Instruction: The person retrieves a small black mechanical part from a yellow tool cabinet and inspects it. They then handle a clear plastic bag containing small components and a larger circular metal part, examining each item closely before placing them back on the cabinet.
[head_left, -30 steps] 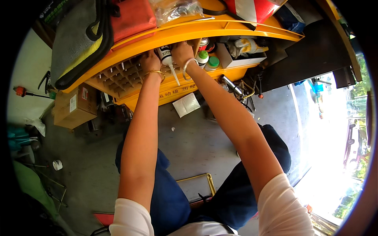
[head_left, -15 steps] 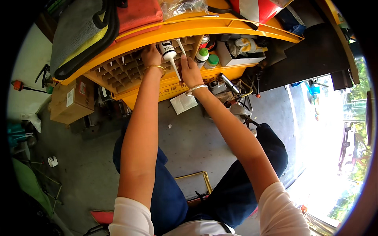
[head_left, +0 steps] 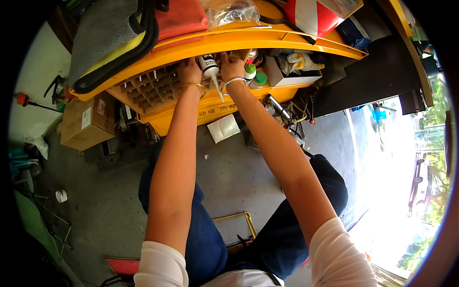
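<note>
Gray flr (head_left: 234, 177) is stretching across the rm, w/ small dark specks dotting it & a thin white line (head_left: 353, 134) running along the R side, while a pale wall (head_left: 45, 62) is standing at far L. An orange shelf unit (head_left: 167, 125) is spanning the top ctr, a dark panel (head_left: 370, 71) is extending at its R, & a green fabric seat (head_left: 31, 227) w/ a thin folding frame is sitting btm L. Strong daylight is pouring in from the R, washing out the area (head_left: 382, 182) there, w/ greenery (head_left: 436, 167) showing beyond; can't tell if it's a window or open doorway.
</note>
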`<state>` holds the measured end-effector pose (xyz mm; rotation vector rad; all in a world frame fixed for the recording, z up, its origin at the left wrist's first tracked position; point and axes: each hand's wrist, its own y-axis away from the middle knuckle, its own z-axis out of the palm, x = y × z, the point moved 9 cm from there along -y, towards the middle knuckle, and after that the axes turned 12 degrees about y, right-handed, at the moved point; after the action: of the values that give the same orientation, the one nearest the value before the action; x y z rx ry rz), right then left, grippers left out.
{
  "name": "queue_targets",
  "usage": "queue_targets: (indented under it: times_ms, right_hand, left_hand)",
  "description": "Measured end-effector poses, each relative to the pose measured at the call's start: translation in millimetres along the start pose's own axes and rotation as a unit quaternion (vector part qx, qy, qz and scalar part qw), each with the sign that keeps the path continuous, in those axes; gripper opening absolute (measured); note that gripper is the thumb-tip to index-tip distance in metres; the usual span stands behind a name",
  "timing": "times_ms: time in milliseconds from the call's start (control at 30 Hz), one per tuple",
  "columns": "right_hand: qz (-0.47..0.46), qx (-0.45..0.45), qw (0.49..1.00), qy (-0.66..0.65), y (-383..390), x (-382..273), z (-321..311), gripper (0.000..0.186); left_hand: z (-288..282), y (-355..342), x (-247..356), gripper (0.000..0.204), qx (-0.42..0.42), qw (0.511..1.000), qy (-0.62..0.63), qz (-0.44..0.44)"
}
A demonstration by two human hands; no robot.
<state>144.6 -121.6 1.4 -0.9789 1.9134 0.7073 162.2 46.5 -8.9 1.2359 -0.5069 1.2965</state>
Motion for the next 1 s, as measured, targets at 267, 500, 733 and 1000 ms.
queue_targets:
  times_ms: [267,500,733,1000]
  right_hand:
    - [0.113,0.006,0.960,-0.255,-4.1,9.1,13.0,0.029]
    - [0.162,-0.094,0.969,-0.159,3.6,24.7,14.3,0.046]
    - [-0.012,-0.119,0.990,-0.069,56.0,28.0,8.4,0.051]
    - [-0.135,-0.009,0.986,0.102,72.4,-9.8,3.3,0.035]
  left_hand:
    - [1.6,-1.4,2.9,0.035,-0.006,1.000,0.012,0.023]
    - [1.3,2.5,2.1,0.034,0.001,1.000,-0.006,-0.004]
    - [2.1,0.4,3.5,0.035,-0.019,1.000,-0.018,0.016]
    - [-1.3,-9.0,-3.4,0.044,0.008,0.999,0.003,0.037]
